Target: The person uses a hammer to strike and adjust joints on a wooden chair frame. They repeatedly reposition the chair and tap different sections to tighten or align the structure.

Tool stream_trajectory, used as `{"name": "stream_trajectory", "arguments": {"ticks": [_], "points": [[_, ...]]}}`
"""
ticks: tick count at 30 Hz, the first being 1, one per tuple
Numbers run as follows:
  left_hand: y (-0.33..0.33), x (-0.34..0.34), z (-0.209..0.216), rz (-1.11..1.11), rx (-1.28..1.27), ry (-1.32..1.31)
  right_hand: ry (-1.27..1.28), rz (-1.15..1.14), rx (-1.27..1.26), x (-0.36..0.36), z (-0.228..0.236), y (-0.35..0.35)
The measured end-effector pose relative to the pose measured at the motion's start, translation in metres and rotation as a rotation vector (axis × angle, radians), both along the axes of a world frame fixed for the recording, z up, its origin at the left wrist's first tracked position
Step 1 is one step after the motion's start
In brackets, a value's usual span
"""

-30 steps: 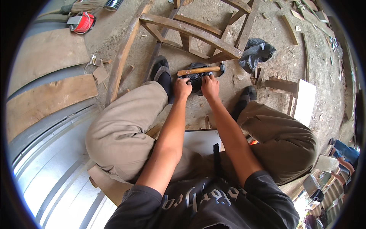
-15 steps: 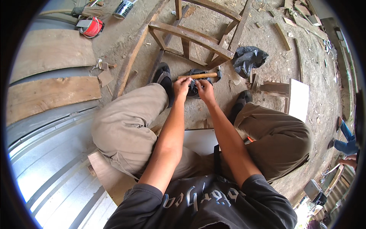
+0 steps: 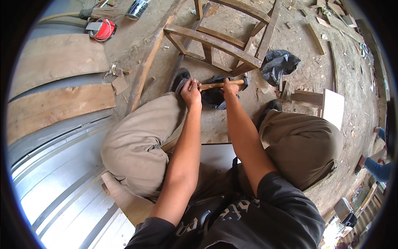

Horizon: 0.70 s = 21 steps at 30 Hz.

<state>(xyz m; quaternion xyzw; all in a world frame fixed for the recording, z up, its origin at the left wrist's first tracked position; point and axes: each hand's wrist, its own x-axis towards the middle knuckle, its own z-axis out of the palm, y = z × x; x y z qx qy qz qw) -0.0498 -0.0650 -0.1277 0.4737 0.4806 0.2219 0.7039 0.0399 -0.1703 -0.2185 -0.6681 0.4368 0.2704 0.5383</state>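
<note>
Right hand (image 3: pixel 230 89) shifted onto hammer (image 3: pixel 214 86), frame (image 3: pixel 207 39) (wooden) beyond

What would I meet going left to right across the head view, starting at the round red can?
Round red can → silver-and-black metal can → left hand → right hand on the wooden-handled hammer → the hammer's dark metal head → crumpled black plastic bag → flat white board.

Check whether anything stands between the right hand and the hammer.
Nothing visible does: the right hand is right at the hammer, over its handle. Black plastic lies beneath the hammer, not between them.
</note>
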Motion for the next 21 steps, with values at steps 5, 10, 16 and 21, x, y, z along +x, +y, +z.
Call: {"name": "stream_trajectory", "arguments": {"ticks": [5, 10, 16, 21], "points": [[0.005, 0.021, 0.006, 0.097, 0.062, -0.047, -0.201, -0.336, 0.279, -0.016, 0.008, -0.015], [0.032, 0.05, 0.041, 0.098, 0.35, -0.198, -0.204, -0.451, 0.542, -0.018, 0.029, -0.045], [0.041, 0.09, 0.172, -0.101, 0.571, -0.507, -0.34, -0.387, 0.491, -0.008, 0.034, -0.089], [0.052, 0.106, 0.178, -0.36, 0.93, -0.273, -0.387, -0.334, 0.428, -0.008, 0.048, -0.112]]}}
